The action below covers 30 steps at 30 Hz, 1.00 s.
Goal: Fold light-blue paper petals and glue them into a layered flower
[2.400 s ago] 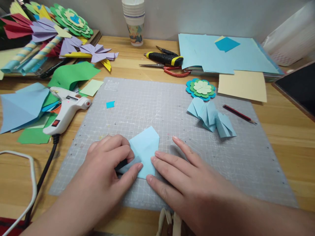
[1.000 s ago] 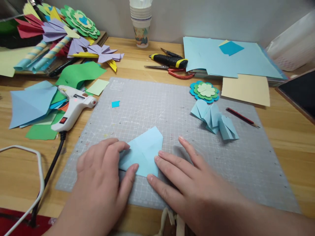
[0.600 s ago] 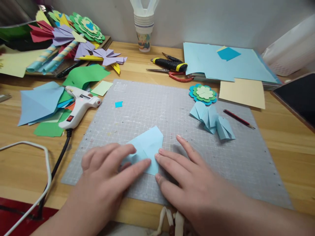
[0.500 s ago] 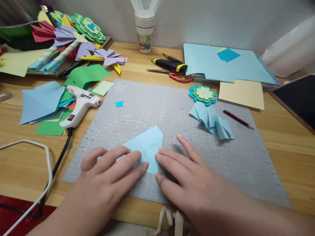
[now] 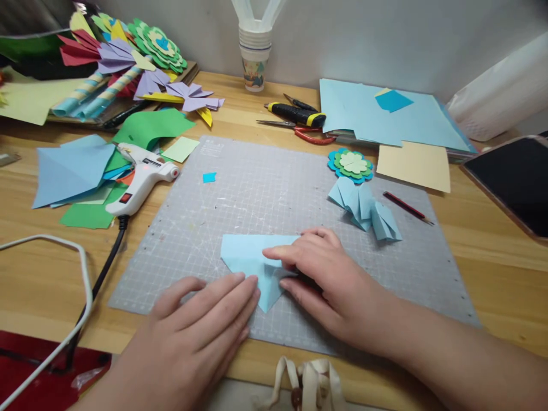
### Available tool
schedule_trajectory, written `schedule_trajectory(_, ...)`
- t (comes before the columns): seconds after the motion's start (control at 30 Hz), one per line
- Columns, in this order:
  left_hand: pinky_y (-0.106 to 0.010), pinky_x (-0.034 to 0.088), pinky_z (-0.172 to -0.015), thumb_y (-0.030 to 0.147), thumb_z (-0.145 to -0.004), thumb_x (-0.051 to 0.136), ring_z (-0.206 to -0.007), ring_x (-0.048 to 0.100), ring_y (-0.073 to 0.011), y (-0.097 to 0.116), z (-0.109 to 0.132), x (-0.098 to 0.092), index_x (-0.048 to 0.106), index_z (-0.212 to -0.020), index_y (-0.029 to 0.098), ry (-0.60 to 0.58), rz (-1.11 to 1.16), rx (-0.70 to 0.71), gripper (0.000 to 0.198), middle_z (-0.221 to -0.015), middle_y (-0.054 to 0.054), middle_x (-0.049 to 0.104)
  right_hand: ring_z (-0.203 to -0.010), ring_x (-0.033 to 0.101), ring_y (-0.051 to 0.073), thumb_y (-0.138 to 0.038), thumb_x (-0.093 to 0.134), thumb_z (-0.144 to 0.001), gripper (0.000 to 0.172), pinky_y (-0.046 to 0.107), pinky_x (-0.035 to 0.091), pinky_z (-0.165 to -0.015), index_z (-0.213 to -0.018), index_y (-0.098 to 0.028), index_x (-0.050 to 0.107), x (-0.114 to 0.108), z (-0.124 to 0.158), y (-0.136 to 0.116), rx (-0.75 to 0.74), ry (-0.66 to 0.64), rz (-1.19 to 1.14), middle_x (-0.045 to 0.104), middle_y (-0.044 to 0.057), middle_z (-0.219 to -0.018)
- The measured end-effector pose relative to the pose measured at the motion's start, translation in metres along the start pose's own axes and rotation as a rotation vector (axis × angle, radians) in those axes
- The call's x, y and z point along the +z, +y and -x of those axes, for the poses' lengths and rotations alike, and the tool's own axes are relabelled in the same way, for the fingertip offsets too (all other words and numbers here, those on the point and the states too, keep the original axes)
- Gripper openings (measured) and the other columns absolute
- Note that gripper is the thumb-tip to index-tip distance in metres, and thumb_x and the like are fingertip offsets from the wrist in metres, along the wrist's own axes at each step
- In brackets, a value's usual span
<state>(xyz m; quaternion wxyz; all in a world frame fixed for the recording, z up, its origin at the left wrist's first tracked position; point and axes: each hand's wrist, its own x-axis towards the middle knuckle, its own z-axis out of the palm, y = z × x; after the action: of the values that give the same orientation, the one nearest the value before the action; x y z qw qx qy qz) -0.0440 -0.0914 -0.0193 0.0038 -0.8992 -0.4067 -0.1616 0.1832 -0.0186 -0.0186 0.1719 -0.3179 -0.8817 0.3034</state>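
A light blue sheet of folded paper (image 5: 245, 249) lies on the grey cutting mat (image 5: 180, 240), its long straight edge away from me and a pointed corner towards me. A small flap stands slightly raised near its right side. My left hand (image 5: 205, 319) is stretched out, its fingertips touching the paper's lower left edge. With the index finger on top and the thumb at the flap's right edge, my right hand (image 5: 334, 279) grips the paper. That hand covers the paper's right end.
A white hot glue gun (image 5: 143, 177) lies left on paper scraps. To the right are folded blue pieces (image 5: 353, 200), a layered paper flower (image 5: 351, 164) and a pencil (image 5: 409, 208). Behind lie scissors (image 5: 314, 135), a utility knife (image 5: 295, 114) and a blue paper stack (image 5: 355, 108); paper cups (image 5: 255, 57) stand near the wall.
The folded paper has turned so that its long edge lies away from me and a point faces me. My right hand has moved from beside the paper onto it, closing on the flap.
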Motion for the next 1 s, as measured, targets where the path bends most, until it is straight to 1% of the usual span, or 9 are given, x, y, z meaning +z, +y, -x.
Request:
schedule_trajectory(0.07, -0.032, 0.033, -0.094, 0.018, -0.095, 0.047, -0.107, 0.06, -0.0157, -0.001, 0.002, 0.0, 0.065, -0.115, 0.019, -0.01, 0.025, 0.011, 0.027, -0.119, 0.001, 0.069, -0.091, 0.055, 0.018, -0.014, 0.052, -0.089, 0.021, 0.042, 0.031, -0.091, -0.109, -0.019, 0.056, -0.002, 0.003, -0.001, 0.034, -0.021, -0.032, 0.065, 0.004, -0.096)
schedule_trajectory(0.13, -0.032, 0.032, -0.098, 0.018, -0.093, 0.049, -0.112, 0.057, -0.0163, -0.002, 0.006, 0.0, 0.064, -0.118, 0.02, -0.053, 0.048, 0.011, 0.028, -0.125, 0.0, 0.066, -0.088, 0.054, 0.018, -0.018, 0.055, -0.089, 0.008, 0.04, 0.031, -0.085, -0.096, -0.019, 0.06, -0.004, 0.003, 0.0, 0.054, -0.061, -0.032, 0.063, 0.003, -0.09)
schedule_trajectory(0.17, -0.033, 0.031, -0.1, 0.018, -0.093, 0.048, -0.115, 0.056, -0.0166, -0.003, 0.008, 0.0, 0.063, -0.12, 0.021, -0.068, 0.058, 0.013, 0.03, -0.129, 0.0, 0.063, -0.087, 0.053, 0.018, -0.02, 0.057, -0.09, 0.005, 0.039, 0.03, -0.084, -0.091, -0.019, 0.061, -0.005, 0.002, 0.0, 0.052, -0.083, -0.03, 0.061, 0.002, -0.088)
schedule_trajectory(0.3, -0.036, 0.027, -0.105, 0.018, -0.095, 0.041, -0.123, 0.049, -0.0168, -0.005, 0.016, 0.002, 0.058, -0.126, 0.026, -0.101, 0.085, 0.02, 0.036, -0.139, -0.001, 0.055, -0.088, 0.054, 0.016, -0.022, 0.058, -0.09, 0.006, 0.037, 0.028, -0.084, -0.086, -0.02, 0.062, -0.009, -0.001, 0.003, 0.018, -0.131, -0.05, 0.059, 0.0, -0.087)
schedule_trajectory(0.5, -0.035, 0.025, -0.107, 0.018, -0.093, 0.045, -0.124, 0.048, -0.017, -0.006, 0.018, 0.003, 0.054, -0.13, 0.027, -0.131, 0.087, 0.013, 0.039, -0.141, 0.0, 0.052, -0.087, 0.051, 0.017, -0.023, 0.055, -0.091, 0.01, 0.038, 0.027, -0.082, -0.084, -0.019, 0.061, -0.009, -0.002, 0.0, 0.05, -0.155, -0.013, 0.059, 0.001, -0.087)
schedule_trajectory(0.6, -0.035, 0.023, -0.109, 0.015, -0.092, 0.045, -0.125, 0.048, -0.0158, -0.006, 0.018, 0.002, 0.053, -0.131, 0.026, -0.139, 0.078, 0.026, 0.041, -0.139, 0.003, 0.054, -0.086, 0.05, 0.018, -0.023, 0.055, -0.091, 0.01, 0.038, 0.027, -0.08, -0.082, -0.019, 0.059, -0.008, -0.003, -0.003, 0.073, -0.14, 0.004, 0.058, 0.001, -0.084)
schedule_trajectory(0.77, -0.03, 0.019, -0.112, 0.007, -0.093, 0.033, -0.122, 0.05, -0.0106, -0.006, 0.017, 0.002, 0.051, -0.132, 0.023, -0.15, 0.077, 0.083, 0.046, -0.136, 0.006, 0.058, -0.083, 0.051, 0.017, -0.026, 0.056, -0.09, 0.013, 0.036, 0.028, -0.079, -0.081, -0.018, 0.057, -0.003, -0.004, -0.002, 0.12, -0.087, -0.024, 0.058, 0.0, -0.081)
schedule_trajectory(0.9, -0.031, 0.02, -0.111, 0.006, -0.092, 0.034, -0.121, 0.051, -0.0109, -0.006, 0.016, 0.002, 0.054, -0.129, 0.024, -0.144, 0.091, 0.085, 0.046, -0.133, 0.006, 0.059, -0.083, 0.052, 0.018, -0.025, 0.059, -0.088, 0.011, 0.037, 0.028, -0.078, -0.079, -0.018, 0.057, 0.001, -0.008, -0.001, 0.147, -0.046, 0.013, 0.059, 0.001, -0.082)
schedule_trajectory(1.0, -0.031, 0.021, -0.111, 0.005, -0.092, 0.033, -0.12, 0.051, -0.0108, -0.006, 0.016, 0.002, 0.056, -0.126, 0.025, -0.141, 0.083, 0.082, 0.045, -0.131, 0.006, 0.061, -0.084, 0.052, 0.018, -0.024, 0.059, -0.088, 0.009, 0.037, 0.029, -0.078, -0.08, -0.018, 0.057, -0.002, -0.009, 0.0, 0.131, -0.063, 0.007, 0.059, 0.001, -0.083)
